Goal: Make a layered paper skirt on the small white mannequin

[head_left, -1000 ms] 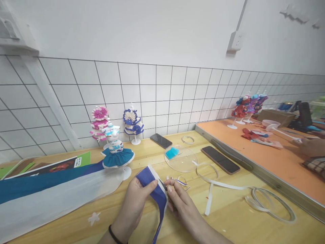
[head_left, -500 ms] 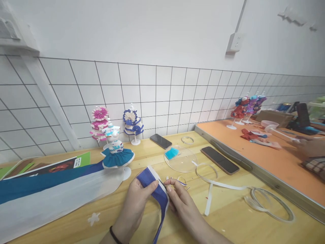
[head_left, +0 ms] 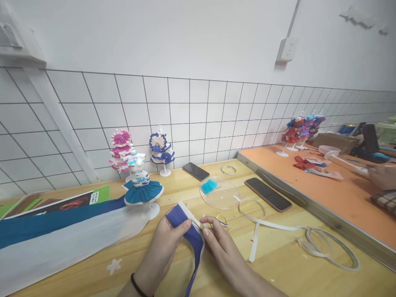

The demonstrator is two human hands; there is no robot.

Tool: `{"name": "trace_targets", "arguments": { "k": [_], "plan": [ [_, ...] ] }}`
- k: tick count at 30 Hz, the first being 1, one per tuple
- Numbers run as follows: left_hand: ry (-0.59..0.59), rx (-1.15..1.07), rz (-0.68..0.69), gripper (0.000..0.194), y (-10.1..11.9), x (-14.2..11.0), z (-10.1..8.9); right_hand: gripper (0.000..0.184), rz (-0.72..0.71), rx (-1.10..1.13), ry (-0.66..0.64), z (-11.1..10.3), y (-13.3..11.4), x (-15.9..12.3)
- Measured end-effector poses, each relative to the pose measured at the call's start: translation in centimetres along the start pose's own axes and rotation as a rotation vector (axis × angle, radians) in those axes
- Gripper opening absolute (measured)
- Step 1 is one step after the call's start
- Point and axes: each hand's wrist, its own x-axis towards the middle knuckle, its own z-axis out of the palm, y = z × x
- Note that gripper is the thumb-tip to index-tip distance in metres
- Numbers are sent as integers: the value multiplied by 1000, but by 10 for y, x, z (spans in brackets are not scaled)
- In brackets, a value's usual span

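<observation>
Between both hands [head_left: 185, 241], blue strip [head_left: 192, 236] slanting down from upper left, left grip [head_left: 177, 231] clamped on it.

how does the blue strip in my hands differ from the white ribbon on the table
The blue strip is blue with a white edge; the white ribbon looks plain white.
The blue strip is clearly wider than the narrow white ribbon.
The blue strip is held up by the left hand and hangs down, while the white ribbon lies loosely looped on the table.
Both are long, flexible bands.
</observation>
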Motion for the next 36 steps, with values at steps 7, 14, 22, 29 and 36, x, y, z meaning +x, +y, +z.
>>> {"name": "trace_targets", "arguments": {
  "k": [7,14,22,29,36],
  "plan": [
    [19,40,65,47,-3,2,-4,33,-6,-150,25,-1,-1,0],
    [61,65,150,57,-1,1,-2,38,-12,-142,49,-1,1,1],
    [157,-31,143,53,6,9,-10,40,31,-50,109,-3,-3,0],
    [59,-20,-25,47,7,1,-4,45,147,373,139,-3,2,13],
    [-79,159,-28,33,-11,-3,-2,50,73,288,90,-2,3,12]
  ]
}}
